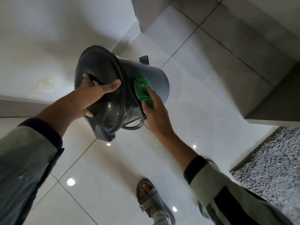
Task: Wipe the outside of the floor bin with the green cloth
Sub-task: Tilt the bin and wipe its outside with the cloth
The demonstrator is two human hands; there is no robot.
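A dark grey round floor bin (159,80) is tilted toward me above the tiled floor, lid end nearest. Its foot pedal (144,59) sticks out at the far side. My left hand (90,98) grips the domed lid (100,65), thumb over the top and fingers curled into its recess. My right hand (155,114) presses a bunched green cloth (142,88) flat against the bin's outer wall, just behind the lid rim. A wire bail (134,125) hangs below the lid.
Glossy white floor tiles (203,103) spread all around. A pale wall (40,38) stands to the left and a tiled step (243,46) rises at the right. A grey shaggy mat (272,168) lies at the lower right. My sandalled foot (151,198) stands below the bin.
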